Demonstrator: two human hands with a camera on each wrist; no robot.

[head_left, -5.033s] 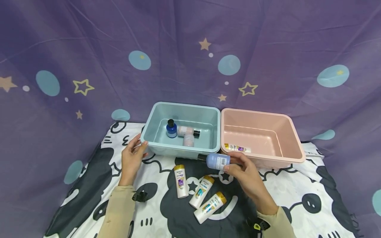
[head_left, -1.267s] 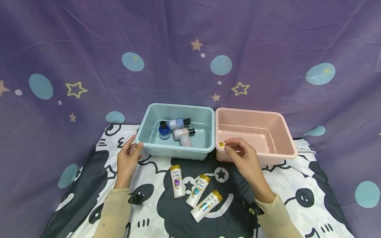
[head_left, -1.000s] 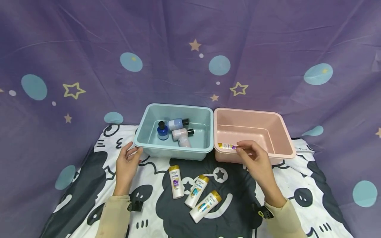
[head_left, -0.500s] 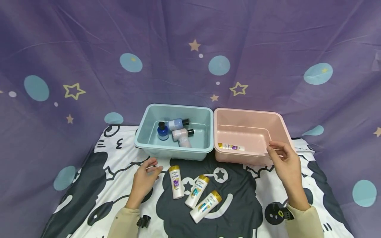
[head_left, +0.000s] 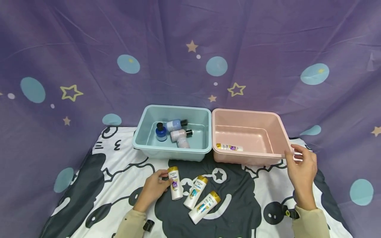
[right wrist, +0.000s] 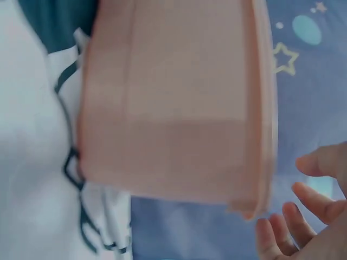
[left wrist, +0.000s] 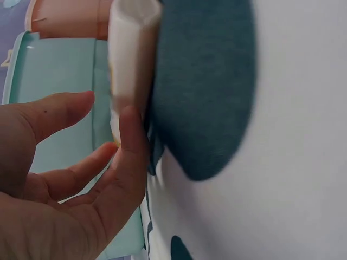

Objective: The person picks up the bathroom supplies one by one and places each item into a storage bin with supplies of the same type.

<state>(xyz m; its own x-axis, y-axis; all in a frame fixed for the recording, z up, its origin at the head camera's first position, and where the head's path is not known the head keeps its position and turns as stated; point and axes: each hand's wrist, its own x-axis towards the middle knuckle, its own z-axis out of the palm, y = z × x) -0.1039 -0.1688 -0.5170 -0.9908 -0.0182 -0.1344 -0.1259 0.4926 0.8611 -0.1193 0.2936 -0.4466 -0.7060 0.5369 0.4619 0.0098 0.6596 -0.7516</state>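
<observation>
Left hand [head_left: 154,189]: thumb and fingers apart, at the leftmost white bottle [head_left: 175,184]; side-on placing likely suits its lying flat on the cloth [head_left: 241,213]. Pink tub [head_left: 250,135] beyond. Right hand [head_left: 302,168]: fingers parted by tub's corner, presumably for steadying; contact unclear.

**Left hand [head_left: 154,186] and right hand [head_left: 303,172] well apart**

In the head view, beige sleeves [head_left: 131,224] rise from the bottom edge. The left arm [head_left: 140,208], left of centre, slants up to the right; the right arm [head_left: 309,215], at lower right, stands nearly upright. The left wrist view shows thumb and gently bent fingers parted, entering from the lower left. In the right wrist view, separated fingers point leftward from the lower right.
</observation>
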